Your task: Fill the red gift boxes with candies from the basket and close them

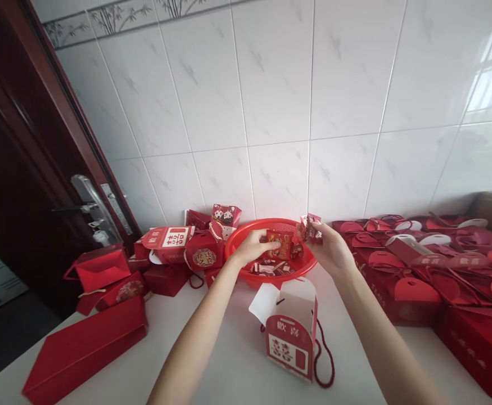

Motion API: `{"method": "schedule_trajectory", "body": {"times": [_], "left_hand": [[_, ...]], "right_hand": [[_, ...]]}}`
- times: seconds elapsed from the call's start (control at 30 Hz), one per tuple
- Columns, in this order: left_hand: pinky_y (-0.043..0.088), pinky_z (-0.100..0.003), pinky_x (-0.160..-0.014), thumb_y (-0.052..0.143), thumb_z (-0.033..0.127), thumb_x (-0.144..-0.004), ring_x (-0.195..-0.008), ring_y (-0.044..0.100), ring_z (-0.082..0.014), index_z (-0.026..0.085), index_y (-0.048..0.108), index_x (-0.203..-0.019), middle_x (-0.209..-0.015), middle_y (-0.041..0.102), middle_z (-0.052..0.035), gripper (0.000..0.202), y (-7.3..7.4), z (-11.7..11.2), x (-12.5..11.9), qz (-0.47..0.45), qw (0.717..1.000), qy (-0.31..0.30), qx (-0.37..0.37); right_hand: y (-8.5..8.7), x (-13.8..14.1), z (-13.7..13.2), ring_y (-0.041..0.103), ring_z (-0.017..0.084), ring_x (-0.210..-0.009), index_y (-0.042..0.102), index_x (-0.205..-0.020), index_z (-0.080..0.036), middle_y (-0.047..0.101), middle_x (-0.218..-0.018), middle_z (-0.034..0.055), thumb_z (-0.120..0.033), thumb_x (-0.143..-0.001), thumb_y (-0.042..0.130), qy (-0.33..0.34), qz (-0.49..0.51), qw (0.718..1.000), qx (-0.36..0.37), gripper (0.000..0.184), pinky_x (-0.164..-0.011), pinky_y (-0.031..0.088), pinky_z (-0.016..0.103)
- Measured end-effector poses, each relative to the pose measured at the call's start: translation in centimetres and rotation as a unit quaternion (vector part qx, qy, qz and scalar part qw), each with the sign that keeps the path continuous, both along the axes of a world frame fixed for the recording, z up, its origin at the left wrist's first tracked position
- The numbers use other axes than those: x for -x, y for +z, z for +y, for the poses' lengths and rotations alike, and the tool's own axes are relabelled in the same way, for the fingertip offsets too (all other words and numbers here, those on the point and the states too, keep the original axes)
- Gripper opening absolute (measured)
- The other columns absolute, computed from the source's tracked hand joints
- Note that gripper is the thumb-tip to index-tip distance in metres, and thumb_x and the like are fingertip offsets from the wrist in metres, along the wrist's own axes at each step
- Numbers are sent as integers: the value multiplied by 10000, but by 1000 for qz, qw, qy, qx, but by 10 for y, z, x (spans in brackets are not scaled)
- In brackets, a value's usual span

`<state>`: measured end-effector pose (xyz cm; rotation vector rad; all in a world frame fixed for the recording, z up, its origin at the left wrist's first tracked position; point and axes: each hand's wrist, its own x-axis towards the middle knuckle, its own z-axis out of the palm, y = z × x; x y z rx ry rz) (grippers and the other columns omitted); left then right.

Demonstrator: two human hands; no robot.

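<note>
A red plastic basket (234, 243) stands against the wall with several wrapped candies inside. My left hand (254, 247) reaches over its left side, thumb and fingers closed on a red and yellow candy packet (278, 245). Above the basket's right rim, my right hand (329, 243) pinches shiny red candy wrappers (310, 228); how many pieces it holds is hard to make out. Just in front of the basket sits an open red and white gift box (288, 346), upright, flaps raised, with a dark red cord handle hanging at its right.
Red gift boxes (174, 247) are piled at the left, with a long red box (87, 349) nearer the front. Rows of red boxes (414, 292) cover the right side of the white table (212, 388). A tiled wall (279, 84) rises behind; a dark door (30, 140) is at left.
</note>
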<state>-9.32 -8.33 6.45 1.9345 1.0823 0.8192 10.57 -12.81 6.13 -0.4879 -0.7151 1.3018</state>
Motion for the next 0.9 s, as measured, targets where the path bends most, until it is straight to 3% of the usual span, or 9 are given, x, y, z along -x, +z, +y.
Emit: {"method": "schedule_trajectory", "body": {"times": [0.07, 0.2, 0.3, 0.4, 0.5, 0.67, 0.77, 0.83, 0.9], "left_hand": [[538, -354, -915, 751, 418, -781, -1039, 679, -252, 182, 731, -1021, -1063, 753, -66, 337, 1, -18, 1, -95, 995, -10, 13], [549, -390, -907, 773, 457, -725, -990, 694, -269, 164, 722, -985, -1034, 758, -83, 396, 3, -43, 7, -188, 982, 4, 8], [559, -389, -847, 748, 464, -742, -970, 696, -276, 157, 709, -988, -1025, 758, -100, 396, 7, -52, 14, -193, 980, 39, -2], [549, -341, -764, 746, 457, -729, -880, 694, -241, 158, 698, -878, -946, 755, -80, 338, 10, -55, 21, -177, 982, 63, -20], [527, -294, -691, 750, 427, -716, -776, 675, -192, 161, 670, -777, -827, 733, -40, 285, 13, -58, 27, -180, 982, 63, -16], [544, -307, -740, 766, 395, -714, -832, 693, -201, 152, 706, -860, -853, 743, -40, 290, 14, -61, 27, -199, 980, 28, -8], [557, -350, -779, 755, 409, -724, -879, 703, -230, 138, 717, -913, -902, 752, -61, 333, 14, -62, 23, -183, 983, 9, -11], [563, -376, -805, 751, 405, -735, -916, 706, -249, 132, 719, -946, -930, 754, -71, 346, 14, -63, 21, -174, 985, 1, -10], [567, -388, -825, 762, 388, -737, -947, 707, -259, 137, 716, -980, -957, 754, -76, 353, 15, -67, 18, -175, 984, -10, 5]], "right_hand": [[8, -2, -18, 657, 158, -775, 728, -790, -179, 730, -859, 32, -256, -693, 815, 20, -58, 998, -11, 151, -674, 541, 257], [18, -5, -51, 642, 150, -719, 741, -815, -169, 719, -786, 26, -350, -724, 824, 62, -199, 977, -51, 219, -681, 520, 253], [19, -4, -65, 594, 132, -647, 721, -781, -172, 673, -706, 2, -350, -756, 803, 98, -311, 941, -87, 197, -613, 488, 240], [15, 0, -69, 491, 102, -568, 696, -715, -181, 601, -624, -27, -299, -763, 783, 144, -416, 889, -126, 154, -511, 411, 212], [10, 4, -69, 422, 86, -550, 685, -659, -190, 557, -589, -39, -246, -778, 740, 145, -488, 845, -161, 142, -473, 353, 193], [8, 6, -69, 559, 119, -587, 756, -744, -209, 668, -655, -15, -198, -781, 704, 174, -532, 804, -198, 64, -505, 431, 206], [8, 4, -67, 638, 158, -676, 779, -806, -222, 731, -756, 6, -180, -732, 755, 152, -544, 801, -199, 88, -578, 490, 234], [7, 1, -64, 619, 149, -660, 755, -741, -209, 711, -720, 6, -205, -749, 761, 83, -539, 820, -175, 11, -583, 485, 239], [7, -2, -61, 575, 129, -609, 697, -658, -193, 662, -649, -1, -248, -770, 768, 0, -515, 846, -140, 143, -548, 458, 231]]}}
